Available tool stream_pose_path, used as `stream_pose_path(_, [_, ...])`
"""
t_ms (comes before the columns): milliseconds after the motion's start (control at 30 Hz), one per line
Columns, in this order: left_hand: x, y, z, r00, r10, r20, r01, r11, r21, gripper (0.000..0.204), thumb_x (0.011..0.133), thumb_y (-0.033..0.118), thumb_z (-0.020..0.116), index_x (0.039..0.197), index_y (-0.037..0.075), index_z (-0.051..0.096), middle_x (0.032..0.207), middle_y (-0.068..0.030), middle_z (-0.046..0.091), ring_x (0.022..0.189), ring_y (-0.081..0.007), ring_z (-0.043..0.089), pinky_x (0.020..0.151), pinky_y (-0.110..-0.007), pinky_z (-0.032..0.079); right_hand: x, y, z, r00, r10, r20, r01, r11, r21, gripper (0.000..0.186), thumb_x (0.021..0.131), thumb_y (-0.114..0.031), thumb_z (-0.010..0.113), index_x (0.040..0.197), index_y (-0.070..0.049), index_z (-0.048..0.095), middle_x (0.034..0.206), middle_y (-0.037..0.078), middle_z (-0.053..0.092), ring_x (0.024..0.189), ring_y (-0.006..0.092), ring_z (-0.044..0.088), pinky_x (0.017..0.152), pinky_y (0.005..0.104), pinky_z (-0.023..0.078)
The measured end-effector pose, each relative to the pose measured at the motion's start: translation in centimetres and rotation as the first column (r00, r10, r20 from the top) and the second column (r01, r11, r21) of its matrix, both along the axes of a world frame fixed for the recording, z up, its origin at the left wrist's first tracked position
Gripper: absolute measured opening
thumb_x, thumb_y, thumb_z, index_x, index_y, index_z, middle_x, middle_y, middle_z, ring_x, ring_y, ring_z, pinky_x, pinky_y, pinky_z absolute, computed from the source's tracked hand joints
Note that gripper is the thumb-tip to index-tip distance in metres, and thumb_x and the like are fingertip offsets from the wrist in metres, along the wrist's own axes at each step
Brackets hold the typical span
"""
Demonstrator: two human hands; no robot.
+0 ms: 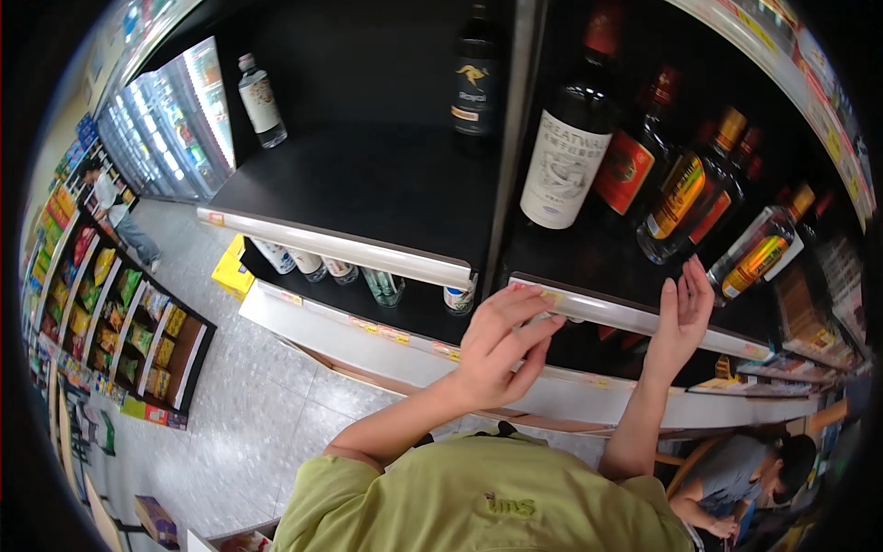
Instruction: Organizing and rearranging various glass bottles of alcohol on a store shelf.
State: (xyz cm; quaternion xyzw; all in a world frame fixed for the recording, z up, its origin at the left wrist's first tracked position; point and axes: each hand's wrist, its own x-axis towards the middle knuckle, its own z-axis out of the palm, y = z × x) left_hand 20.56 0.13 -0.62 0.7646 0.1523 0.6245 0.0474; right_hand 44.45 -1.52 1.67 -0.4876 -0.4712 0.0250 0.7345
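Observation:
My left hand is at the front edge of the right-hand black shelf. Its fingertips touch the clear price-label strip near the left end, fingers apart and slightly bent, with nothing seen in them. My right hand is raised against the same edge farther right, fingers stretched upward and open. Behind them stand a large dark wine bottle with a white label, a bottle with a red label, a gold-capped liquor bottle and another gold-capped bottle, its base close to my right fingertips.
A metal divider separates this shelf from the left one, which holds a clear bottle and a dark bottle. More bottles stand below. A snack rack is at left. One person stands far left; another sits lower right.

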Motion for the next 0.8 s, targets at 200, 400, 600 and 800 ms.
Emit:
stream_pose_path(200, [0.3, -0.2, -0.5, 1.000, 0.018, -0.005, -0.019, 0.996, -0.092, 0.042, 0.068, -0.009, 0.070, 0.108, 0.003, 0.067, 0.119, -0.0154, 0.063, 0.113, -0.0356, 0.060, 0.099, -0.047, 0.048, 0.7, 1.1, 1.2, 0.995, -0.070, 0.069, 0.068, 0.997, 0.035, 0.044, 0.090, -0.002, 0.067, 0.131, 0.001, 0.050, 0.138, 0.014, 0.051, 0.129, 0.0233, 0.049, 0.112, 0.0391, 0.037])
stream_pose_path(400, [0.7, -0.4, -0.8, 0.998, -0.023, -0.059, 0.015, 0.992, -0.128, 0.041, 0.070, -0.008, 0.070, 0.109, 0.002, 0.067, 0.120, -0.0161, 0.061, 0.113, -0.0350, 0.060, 0.099, -0.047, 0.048, 3.5, 3.4, 4.9, 0.955, -0.216, 0.203, 0.237, 0.968, -0.086, 0.059, 0.087, -0.020, 0.076, 0.134, 0.003, 0.048, 0.133, 0.018, 0.055, 0.123, 0.0273, 0.055, 0.107, 0.0415, 0.043])
stream_pose_path(600, [0.9, -0.9, -1.0, 0.997, -0.025, -0.076, 0.014, 0.989, -0.147, 0.041, 0.070, -0.007, 0.071, 0.110, 0.002, 0.067, 0.120, -0.0163, 0.061, 0.113, -0.0345, 0.060, 0.098, -0.046, 0.048, 6.1, 6.3, 7.0, 0.919, -0.191, 0.344, 0.277, 0.935, -0.221, 0.080, 0.080, -0.044, 0.080, 0.134, 0.005, 0.047, 0.127, 0.023, 0.061, 0.116, 0.0326, 0.062, 0.099, 0.0391, 0.049])
stream_pose_path(800, [1.0, -1.0, -1.1, 0.995, -0.049, -0.082, 0.037, 0.989, -0.146, 0.039, 0.071, -0.009, 0.069, 0.109, 0.000, 0.066, 0.121, -0.0181, 0.060, 0.114, -0.0352, 0.059, 0.098, -0.043, 0.047, 8.2, 8.3, 6.7, 0.915, -0.089, 0.394, 0.254, 0.886, -0.388, 0.081, 0.074, -0.049, 0.081, 0.127, 0.004, 0.051, 0.118, 0.020, 0.067, 0.112, 0.0318, 0.065, 0.097, 0.0379, 0.049])
